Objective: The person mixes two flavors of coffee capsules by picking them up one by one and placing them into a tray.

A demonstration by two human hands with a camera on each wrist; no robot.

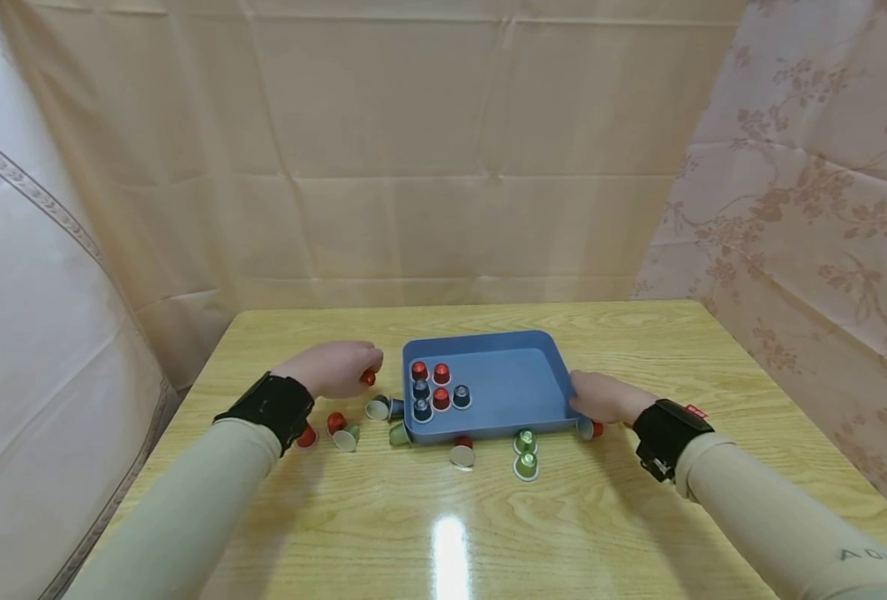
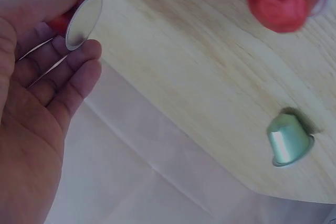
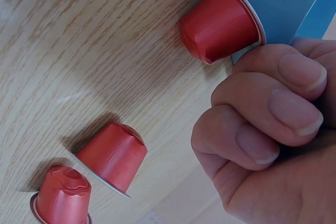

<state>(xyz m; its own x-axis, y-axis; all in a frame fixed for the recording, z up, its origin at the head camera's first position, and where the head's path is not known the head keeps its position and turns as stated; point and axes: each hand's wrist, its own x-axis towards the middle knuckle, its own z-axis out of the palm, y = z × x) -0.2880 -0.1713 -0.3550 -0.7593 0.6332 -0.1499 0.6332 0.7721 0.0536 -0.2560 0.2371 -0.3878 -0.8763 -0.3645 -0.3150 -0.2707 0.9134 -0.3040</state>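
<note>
My left hand (image 1: 342,369) pinches a red coffee capsule (image 2: 62,23) between thumb and fingers, just left of the tray. Its pale flat lid faces outward in the left wrist view. My right hand (image 1: 610,398) grips the right edge of the blue tray (image 1: 518,383) with curled fingers; the thumb is hidden in the right wrist view. Red capsules (image 1: 441,399) and dark blue capsules (image 1: 462,396) stand lid-down in the tray's left part. Beside my right fingers, a red capsule (image 3: 220,24) lies against the tray's outer wall.
Several loose capsules lie left of the tray, among them a tipped green one (image 1: 347,438) and a red one (image 1: 336,422). A red capsule (image 1: 462,452) and two green capsules (image 1: 525,466) are before its front wall. Cloth (image 1: 443,158) hangs behind the wooden table (image 1: 383,533).
</note>
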